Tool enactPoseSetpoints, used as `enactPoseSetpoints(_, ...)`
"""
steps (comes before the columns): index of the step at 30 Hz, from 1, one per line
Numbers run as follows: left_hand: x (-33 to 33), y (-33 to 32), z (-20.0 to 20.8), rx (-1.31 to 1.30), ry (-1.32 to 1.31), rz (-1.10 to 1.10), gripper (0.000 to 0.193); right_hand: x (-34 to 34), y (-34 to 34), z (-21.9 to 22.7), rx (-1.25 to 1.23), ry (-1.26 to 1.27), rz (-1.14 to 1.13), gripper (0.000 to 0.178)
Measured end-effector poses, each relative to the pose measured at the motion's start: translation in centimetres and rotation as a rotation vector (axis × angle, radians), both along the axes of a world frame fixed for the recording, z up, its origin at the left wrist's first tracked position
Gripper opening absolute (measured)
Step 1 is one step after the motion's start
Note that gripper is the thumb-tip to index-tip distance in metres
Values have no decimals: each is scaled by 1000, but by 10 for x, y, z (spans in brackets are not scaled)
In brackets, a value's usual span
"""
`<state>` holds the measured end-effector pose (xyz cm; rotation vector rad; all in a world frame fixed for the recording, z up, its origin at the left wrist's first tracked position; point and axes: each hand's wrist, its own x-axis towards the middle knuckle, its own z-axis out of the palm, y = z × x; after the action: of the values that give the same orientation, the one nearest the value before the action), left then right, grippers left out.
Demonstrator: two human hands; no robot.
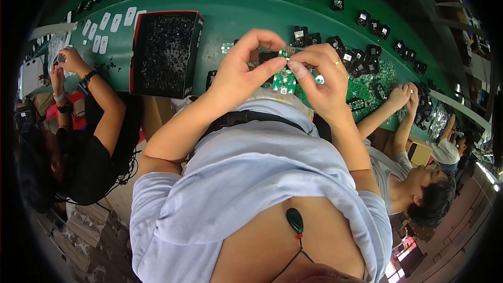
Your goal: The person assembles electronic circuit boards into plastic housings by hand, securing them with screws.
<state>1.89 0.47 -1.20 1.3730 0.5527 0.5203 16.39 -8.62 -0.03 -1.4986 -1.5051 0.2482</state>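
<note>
My left hand (249, 65) and my right hand (324, 76) meet above the near part of the bench, fingertips almost touching. Between them shows a small green circuit board (283, 52); the left thumb and fingers pinch it, with something dark partly hidden behind. My right thumb and forefinger close at the board's edge on something too small to make out. Just below the fingertips is a larger green circuit board (284, 82) with pale and metal parts. A ring sits on a right finger.
An open box (167, 52) of small black parts stands left of my hands. Black housings (359, 63) and a heap of green boards (380, 76) lie to the right. White plates (116, 22) are at the far left. Co-workers' hands (403, 97) work at right, another person's (73, 60) at left.
</note>
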Motion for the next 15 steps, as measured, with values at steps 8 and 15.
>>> enactPoseSetpoints(8, 1, -3, 10, 210, 111, 220, 21, 2, 0, 8, 99, -241, 88, 19)
enactPoseSetpoints(15, 0, -6, 15, 462, 136, 282, 21, 0, 1, 8, 97, -312, 98, 23)
